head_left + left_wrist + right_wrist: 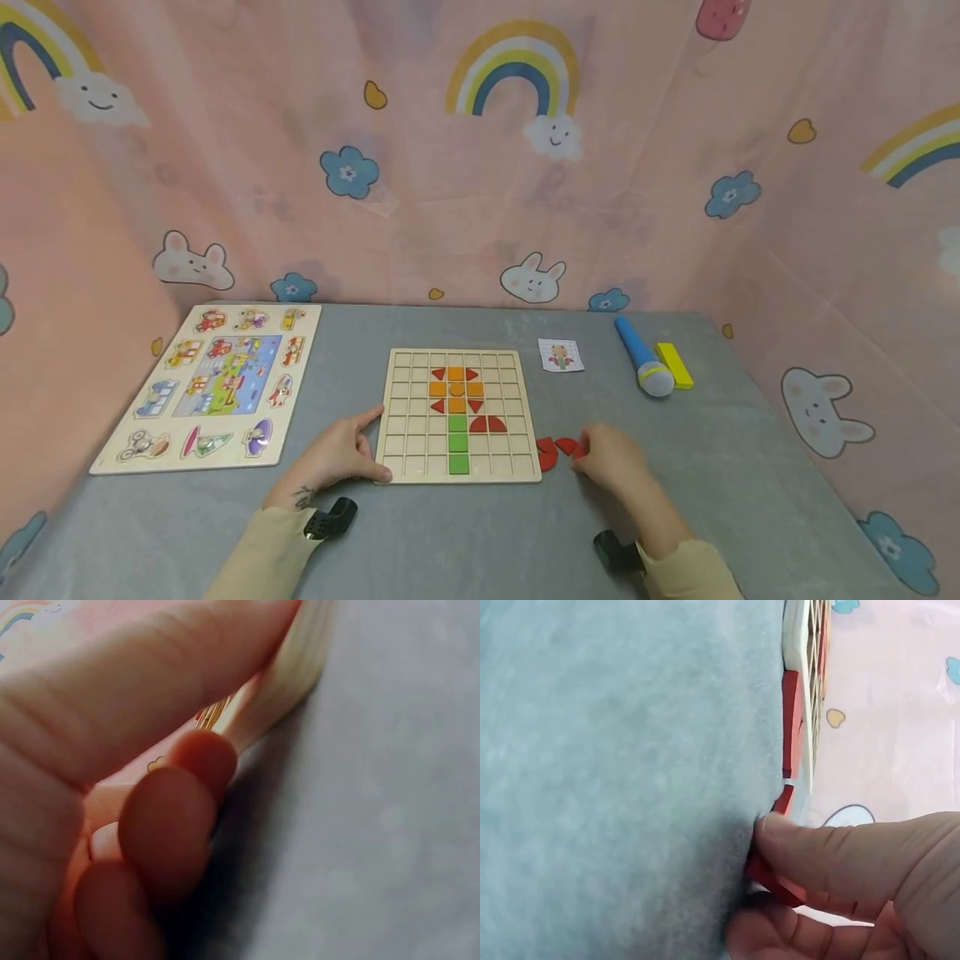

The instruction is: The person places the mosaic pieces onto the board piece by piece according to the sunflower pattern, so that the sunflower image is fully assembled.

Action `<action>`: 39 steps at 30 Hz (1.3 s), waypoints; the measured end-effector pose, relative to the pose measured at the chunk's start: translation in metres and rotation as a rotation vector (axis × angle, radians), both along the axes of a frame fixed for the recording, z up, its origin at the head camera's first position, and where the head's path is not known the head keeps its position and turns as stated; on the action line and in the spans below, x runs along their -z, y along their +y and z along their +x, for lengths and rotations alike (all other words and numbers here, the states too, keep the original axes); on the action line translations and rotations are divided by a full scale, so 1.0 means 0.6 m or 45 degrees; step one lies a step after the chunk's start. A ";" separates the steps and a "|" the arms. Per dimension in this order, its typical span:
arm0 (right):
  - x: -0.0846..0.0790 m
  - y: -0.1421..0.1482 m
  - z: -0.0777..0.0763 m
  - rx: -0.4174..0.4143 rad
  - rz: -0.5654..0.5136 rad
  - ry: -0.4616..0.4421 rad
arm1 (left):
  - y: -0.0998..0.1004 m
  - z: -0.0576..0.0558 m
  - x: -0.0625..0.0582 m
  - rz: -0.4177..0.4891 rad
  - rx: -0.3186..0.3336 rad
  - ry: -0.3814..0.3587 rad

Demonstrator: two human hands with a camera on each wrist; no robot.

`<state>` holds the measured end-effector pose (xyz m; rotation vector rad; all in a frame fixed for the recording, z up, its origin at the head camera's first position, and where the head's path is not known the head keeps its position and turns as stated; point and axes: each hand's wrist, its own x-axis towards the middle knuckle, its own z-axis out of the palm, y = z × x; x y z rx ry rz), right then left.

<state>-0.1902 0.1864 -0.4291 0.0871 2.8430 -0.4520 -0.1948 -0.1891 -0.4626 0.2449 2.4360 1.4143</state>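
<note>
A wooden grid board (411, 454) lies on the table with orange, red and green pieces in its squares. My left hand (341, 450) holds its lower left corner, thumb at the corner and index finger along the left edge. In the left wrist view the thumb (142, 682) lies against the board's rim (289, 686), with other fingers curled beside it. Beyond the board's lower right edge lie loose red quarter-round pieces (547, 458). My right hand (611, 458) pinches a red piece (780, 883) there, partly hidden by the thumb.
A small pattern card (561, 356) lies right of the board. Farther right are a blue toy microphone (636, 348) and a yellow block (674, 366). A vehicle picture puzzle (300, 392) lies at the left. Printed pink cloth (450, 208) surrounds the grey table (480, 542).
</note>
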 end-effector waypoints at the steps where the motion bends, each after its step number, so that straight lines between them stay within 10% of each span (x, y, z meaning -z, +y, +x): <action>1: -0.001 0.001 0.000 0.000 -0.025 -0.001 | 0.000 0.000 0.000 -0.003 -0.001 0.000; 19: -0.021 -0.135 -0.037 -0.156 -0.710 0.027 | -0.002 0.000 0.001 0.016 0.016 -0.014; 39: 0.003 -0.182 -0.042 -0.225 -0.555 0.004 | -0.001 -0.003 0.004 0.010 -0.002 -0.013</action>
